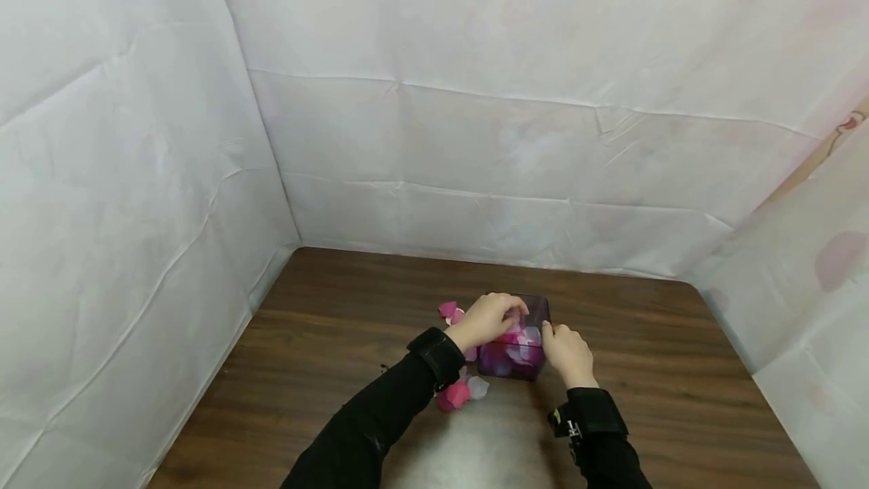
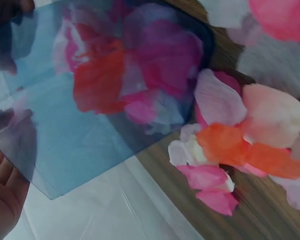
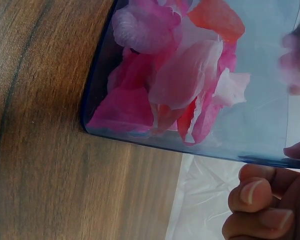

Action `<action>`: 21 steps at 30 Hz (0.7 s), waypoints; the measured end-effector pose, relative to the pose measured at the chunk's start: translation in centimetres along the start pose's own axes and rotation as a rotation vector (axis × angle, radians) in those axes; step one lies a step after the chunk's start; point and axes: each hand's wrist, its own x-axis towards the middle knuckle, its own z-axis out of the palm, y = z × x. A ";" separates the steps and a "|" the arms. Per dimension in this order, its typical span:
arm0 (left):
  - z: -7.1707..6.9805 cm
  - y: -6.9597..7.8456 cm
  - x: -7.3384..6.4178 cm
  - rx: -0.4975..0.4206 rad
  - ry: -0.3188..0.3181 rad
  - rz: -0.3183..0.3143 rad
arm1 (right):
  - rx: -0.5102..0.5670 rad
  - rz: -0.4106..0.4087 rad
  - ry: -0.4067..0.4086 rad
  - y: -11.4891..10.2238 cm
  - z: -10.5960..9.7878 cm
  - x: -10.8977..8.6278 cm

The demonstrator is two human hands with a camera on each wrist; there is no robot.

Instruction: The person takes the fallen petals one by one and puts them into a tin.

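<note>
A see-through purplish plastic box (image 1: 512, 361) stands on the table with pink, white and orange petals (image 3: 160, 85) inside it. My right hand (image 1: 569, 353) pinches the box's right wall, with curled fingers (image 3: 250, 195) outside and the thumb over the rim. The left hand (image 1: 487, 318) reaches over the box's opening from the left, its fingers bent downward. Through the clear wall its blurred fingertips (image 3: 295, 65) show above the petals, with nothing visible held between them. Loose petals (image 2: 225, 145) lie in a pile on the table just left of the box.
The brown wooden table (image 1: 366, 285) is bounded by white cloth sheets (image 1: 475, 134) at the back and both sides. More pink and white petals (image 1: 456, 392) lie in front of the box's left corner, under the left forearm.
</note>
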 end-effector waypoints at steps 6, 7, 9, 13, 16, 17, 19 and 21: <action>-0.1 -0.1 -0.6 0.059 -0.067 0.063 | 0.001 0.001 -0.008 0.1 0.0 -0.1; -0.3 -0.1 -0.9 0.062 -0.058 0.073 | 0.000 0.001 -0.006 0.1 0.0 0.0; -0.4 -0.2 -1.7 0.047 -0.020 0.093 | -0.007 0.000 -0.001 0.1 0.0 0.0; 0.1 -1.2 -4.3 -0.004 0.098 0.091 | -0.012 0.000 0.007 0.1 0.1 -0.2; 0.9 -2.4 -7.0 -0.036 0.202 0.064 | -0.007 0.002 0.018 0.1 0.1 -0.3; 1.2 -2.9 -7.9 -0.039 0.238 0.051 | -0.007 0.004 0.018 0.0 0.1 -0.3; 1.9 -4.0 -9.9 -0.035 0.294 0.024 | -0.003 0.003 0.017 0.0 0.1 -0.3; 2.5 -5.1 -12.0 -0.006 0.317 -0.017 | -0.002 0.001 0.017 0.0 0.0 -0.3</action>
